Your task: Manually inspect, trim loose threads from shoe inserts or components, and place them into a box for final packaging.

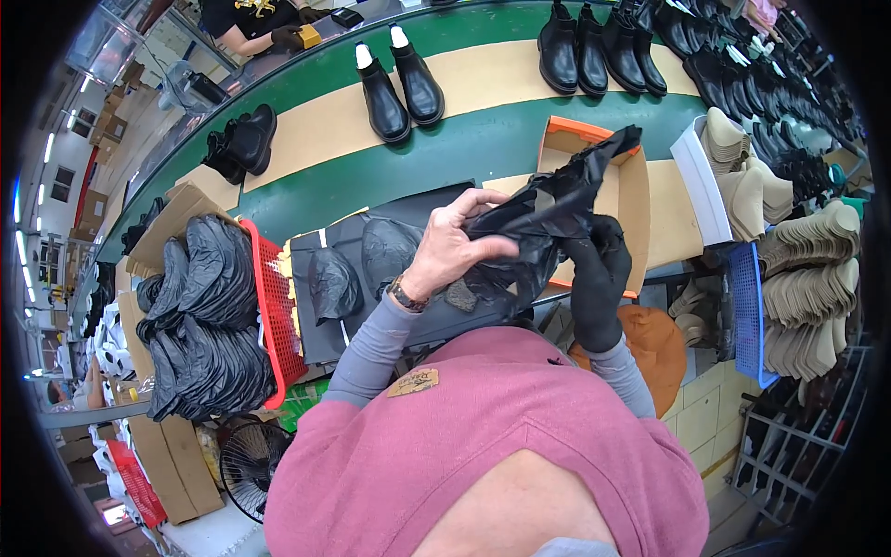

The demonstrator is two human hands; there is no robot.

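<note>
Seen from the head camera, looking down: an open cardboard box with an orange rim (pixel 631 200) is set on the desk (pixel 483 153), just beyond the hands. To the left, a red plastic basket (pixel 274 306) is heaped with crumpled black bags (pixel 204 316), with brown cartons beside and below it. On the right, a white box (pixel 698 181) and a blue basket (pixel 745 306) are packed with tan insoles (pixel 812 278). Pairs of black ankle boots (pixel 399 84) are stood on the tan strip along the far side; green strips between them and the box are left bare.

A black plastic bag (pixel 548 209) is held up near the chest, between the two hands, its top reaching over the box. The bare left hand (pixel 455 246) is closed on the bag's left side, thumb laid across it. The right hand (pixel 594 269), in a black glove, is closed on the bag from below. Both grips are narrow, pinching the plastic.
</note>
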